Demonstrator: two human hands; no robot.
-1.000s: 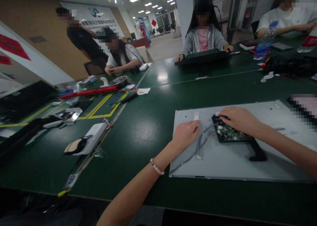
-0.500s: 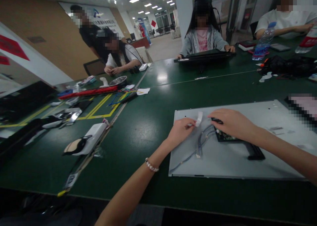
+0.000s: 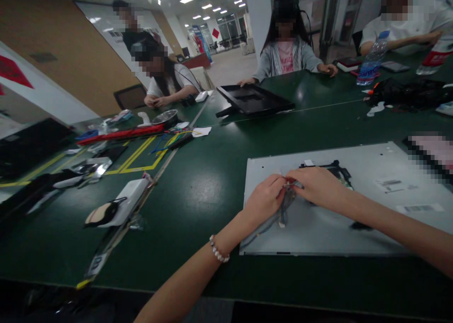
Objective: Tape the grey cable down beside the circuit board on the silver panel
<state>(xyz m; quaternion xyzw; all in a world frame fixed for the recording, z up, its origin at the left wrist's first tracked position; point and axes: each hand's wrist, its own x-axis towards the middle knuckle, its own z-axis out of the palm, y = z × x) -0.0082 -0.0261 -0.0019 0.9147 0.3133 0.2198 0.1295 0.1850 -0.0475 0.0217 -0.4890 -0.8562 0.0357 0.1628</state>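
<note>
A flat grey-white metal panel (image 3: 318, 240), like the back of a display, lies in front of me. My left hand (image 3: 265, 196) is closed in a pinch on a thin grey-blue cable bundle (image 3: 282, 214). Fingertip to fingertip with it, my right hand (image 3: 314, 183) also pinches the cables, near their upper end. Both sets of fingertips partly cover the spot they grip. Behind and under the right hand sits a black bracket (image 3: 334, 165) with a green circuit board, mostly hidden. A small white strip (image 3: 308, 163) shows at the bracket's far edge.
Across the green table (image 3: 198, 247) a person has a hand at a black monitor casing (image 3: 255, 100). A water bottle (image 3: 373, 61) and dark bundled gear (image 3: 406, 94) lie far right. To the left are a white device (image 3: 129, 198), loose wires (image 3: 173, 141) and a red strip (image 3: 120, 134).
My left hand has gone from a white strip to the cables; my right hand has moved left and down onto them. The person opposite has tilted the black casing and let go with one hand.
</note>
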